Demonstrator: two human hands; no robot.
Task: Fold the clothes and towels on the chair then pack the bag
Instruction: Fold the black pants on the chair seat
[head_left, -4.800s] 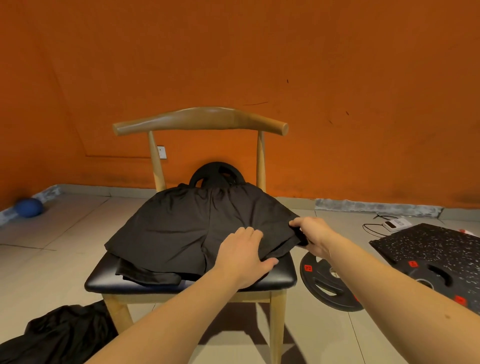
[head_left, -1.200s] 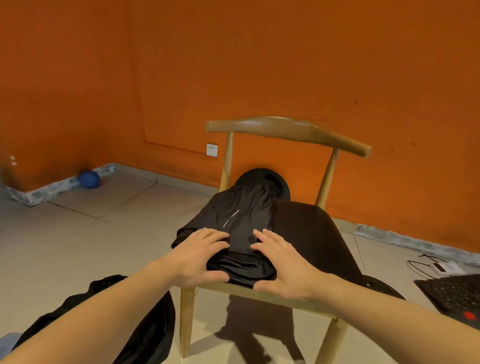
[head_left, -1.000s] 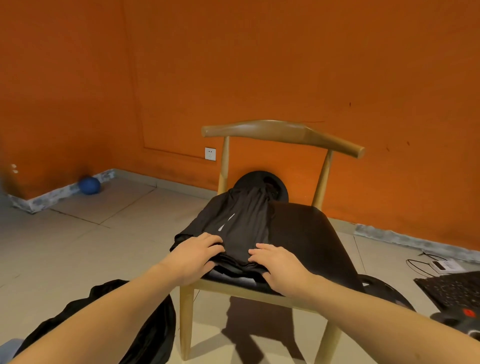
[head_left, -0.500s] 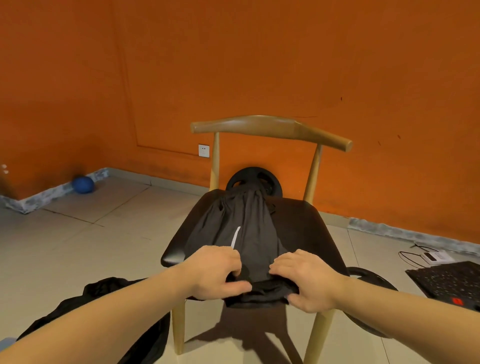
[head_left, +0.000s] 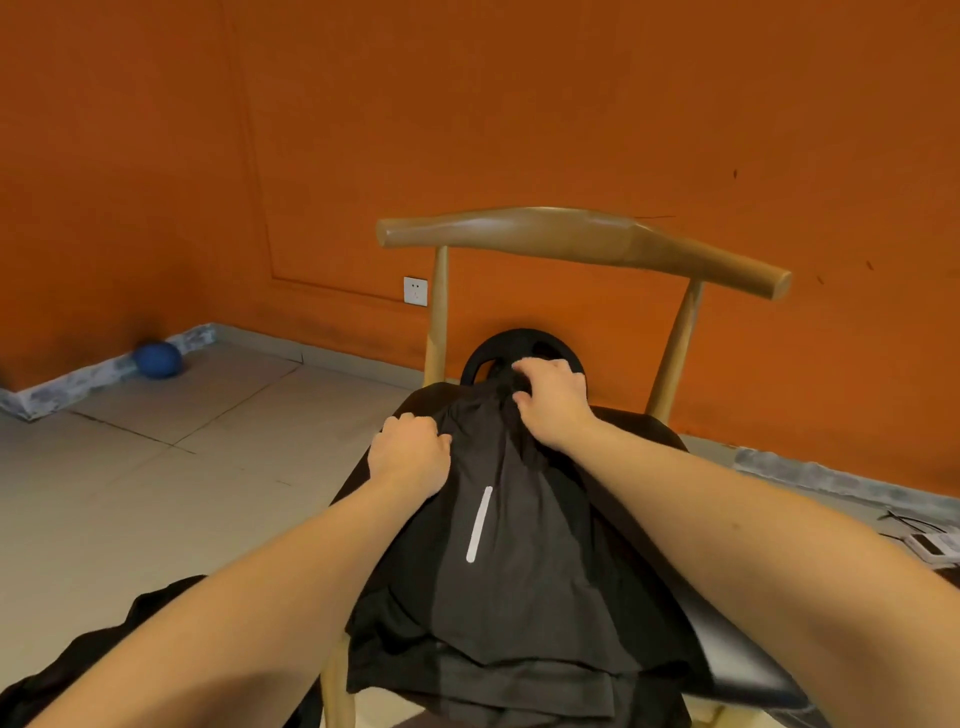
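Status: black garment (head_left: 519, 587) lies lengthwise on the chair (head_left: 571, 239) seat, centre to lower centre of frame. Near edge hangs over the front of the seat, with more dark layers showing under it. White stripe (head_left: 479, 525) on top, running roughly front to back.

Left hand (head_left: 410, 457): centre frame, on the garment's left edge toward the far end, fingers curled down into the fabric, gripping it.

Right hand (head_left: 553, 395): just above and right of the left, at the far end of the garment near the chair back. Fingers are curled and clutching the bunched-up fabric there. Hands are near each other, not touching.

Bare black seat pad shows at lower right.

Behind the chair: black weight plate (head_left: 491, 353) leaning at the orange wall, partly hidden by my right hand. Wall socket (head_left: 415, 291) left of the chair post. Blue ball (head_left: 157, 359) on the floor, left edge by the skirting. Dark fabric heap (head_left: 104, 654) on the floor, lower left; can't tell what it is.
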